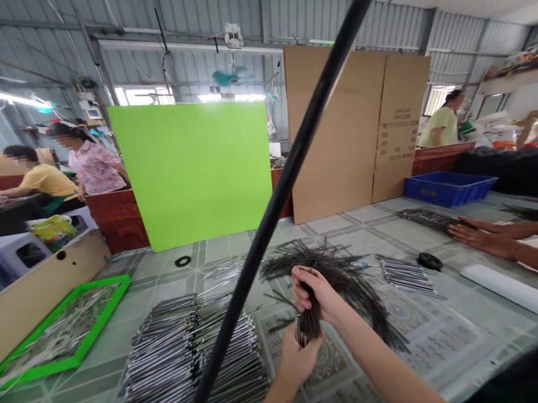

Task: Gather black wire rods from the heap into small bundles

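- Over the patterned tabletop [393,223], your right hand [313,294] has its fingers curled shut around a bunch of thin dark rods [311,320].
- Your left hand [297,361] grips the bunch's lower end, fingers closed.
- Neat stacks of rods [187,368] lie just left; a co-worker's hands [481,237] rest well off right.

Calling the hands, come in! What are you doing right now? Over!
Left hand and right hand gripping a bundle of thin dark rods. Loose rods fanned behind. Black pole crossing the view.

Glossy metal rods [163,372], matt cardboard sheets [334,131]
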A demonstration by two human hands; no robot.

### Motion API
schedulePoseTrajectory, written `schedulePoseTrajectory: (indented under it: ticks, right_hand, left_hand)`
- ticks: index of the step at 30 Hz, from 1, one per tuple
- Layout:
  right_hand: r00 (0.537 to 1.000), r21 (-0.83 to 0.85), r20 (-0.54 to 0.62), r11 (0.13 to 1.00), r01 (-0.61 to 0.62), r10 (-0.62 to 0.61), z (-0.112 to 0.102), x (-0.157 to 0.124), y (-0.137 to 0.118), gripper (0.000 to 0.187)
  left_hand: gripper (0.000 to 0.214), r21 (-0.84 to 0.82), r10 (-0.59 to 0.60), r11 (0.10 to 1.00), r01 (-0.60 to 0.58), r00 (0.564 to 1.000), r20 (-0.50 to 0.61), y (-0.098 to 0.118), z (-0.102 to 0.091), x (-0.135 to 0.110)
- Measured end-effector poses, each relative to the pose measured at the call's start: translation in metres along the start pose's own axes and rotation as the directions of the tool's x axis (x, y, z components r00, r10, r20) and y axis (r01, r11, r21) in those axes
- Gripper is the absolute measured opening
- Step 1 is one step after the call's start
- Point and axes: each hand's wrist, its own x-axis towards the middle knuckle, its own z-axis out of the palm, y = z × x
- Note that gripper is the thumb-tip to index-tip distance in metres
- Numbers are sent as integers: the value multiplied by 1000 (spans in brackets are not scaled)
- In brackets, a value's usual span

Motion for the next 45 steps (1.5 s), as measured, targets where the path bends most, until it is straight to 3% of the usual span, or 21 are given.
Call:
schedulePoseTrajectory:
  ticks: [5,11,16,21,31,40,45]
  right_hand:
    - [996,38,-29,996,83,-82,6,-3,-20,36]
    - [996,64,-7,994,90,-89,4,-2,-45,32]
    - [999,162,-47,986,31,-24,-10,-2,-29,33]
    - [999,293,-1,955,-42,45,-28,-2,-5,32]
    - [1000,416,-23,909,15,-5,-42,-3,0,31]
    - [992,384,-21,915,122,-123,-46,-3,4,32]
    - [990,480,-77,865,142,-119,-52,-1,6,28]
  left_hand:
    - [35,-18,12,1000,-13,1000,-28,-13,-1,2]
    - [53,-125,-85,989,84,996,-2,-3,0,-1]
    - [61,-162,-54,985,52,999,-3,-7,-2,3]
    - [65,-154,-32,987,49,994,109,-8,-7,5]
    - [63,-95,-47,993,66,981,187,0,-9,4]
    - [61,-262,-105,954,147,980,166,6,-10,1]
    - [57,-274,-111,950,151,981,159,9,-10,1]
